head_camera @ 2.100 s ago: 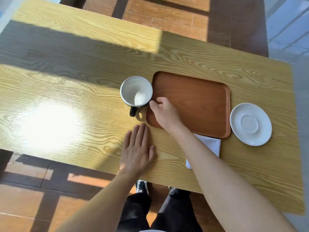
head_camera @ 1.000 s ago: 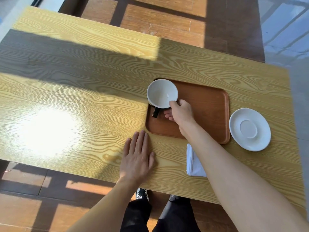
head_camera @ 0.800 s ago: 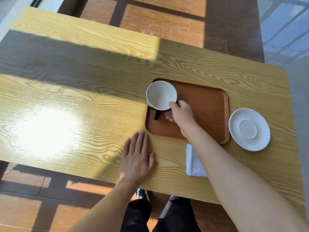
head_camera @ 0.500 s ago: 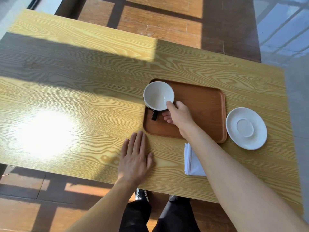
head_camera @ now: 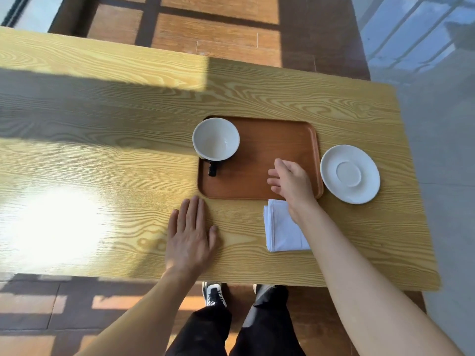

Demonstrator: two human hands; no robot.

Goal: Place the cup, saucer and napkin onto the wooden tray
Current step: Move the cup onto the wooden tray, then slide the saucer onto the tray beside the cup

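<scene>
The cup (head_camera: 215,139), white inside with a black handle pointing toward me, stands upright in the far left corner of the wooden tray (head_camera: 277,147). My right hand (head_camera: 291,182) hovers open over the tray's near right part, holding nothing, apart from the cup. A white saucer (head_camera: 350,174) lies on the table just right of the tray. The folded white napkin (head_camera: 281,227) lies on the table below the tray's near edge, partly under my right forearm. My left hand (head_camera: 191,236) rests flat on the table, fingers spread, near the tray's near left corner.
The yellow wood-grain table (head_camera: 102,155) has its near edge close to my legs and its right edge just beyond the saucer. A bright sun patch lies on the table's left part. Brown floorboards show beyond the far edge.
My right hand carried the cup from the table onto the tray's left corner, let go of it and drew back to the right. My left hand stayed flat.
</scene>
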